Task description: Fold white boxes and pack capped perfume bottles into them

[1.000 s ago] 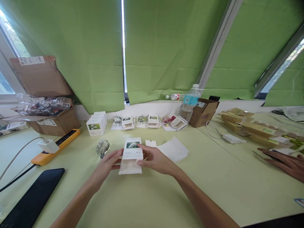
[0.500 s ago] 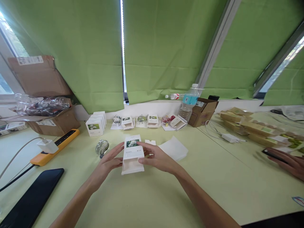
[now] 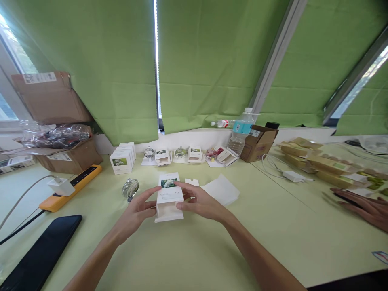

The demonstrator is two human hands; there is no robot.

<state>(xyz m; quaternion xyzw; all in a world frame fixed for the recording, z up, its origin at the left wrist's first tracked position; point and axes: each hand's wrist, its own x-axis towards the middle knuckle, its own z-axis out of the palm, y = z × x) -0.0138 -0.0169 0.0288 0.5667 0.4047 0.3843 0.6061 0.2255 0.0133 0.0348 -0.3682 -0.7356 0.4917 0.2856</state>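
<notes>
Both of my hands hold a small white carton (image 3: 168, 197) with a green-and-white flower picture on its raised lid. My left hand (image 3: 137, 210) grips its left side with thumb and fingers. Gripping the right side is my right hand (image 3: 198, 201), its index finger across the lid. The carton's near end is open and looks hollow. A clear glass ball ornament (image 3: 130, 188) lies on the table just left of my left hand. A small white card (image 3: 191, 182) and a sheet of white tissue (image 3: 221, 190) lie behind my right hand.
A row of similar cartons and glass balls (image 3: 181, 154) stands at the back, with a stack of cartons (image 3: 123, 159). A water bottle (image 3: 241, 133), cardboard boxes (image 3: 260, 143), an orange power strip (image 3: 71, 186) and a black tablet (image 3: 39, 252) surround them. Another person's hand (image 3: 362, 206) rests at the right.
The carton was lifted off the table and tilted so its open end faces me; my hands shifted slightly closer around it. The other person's hand moved a little.
</notes>
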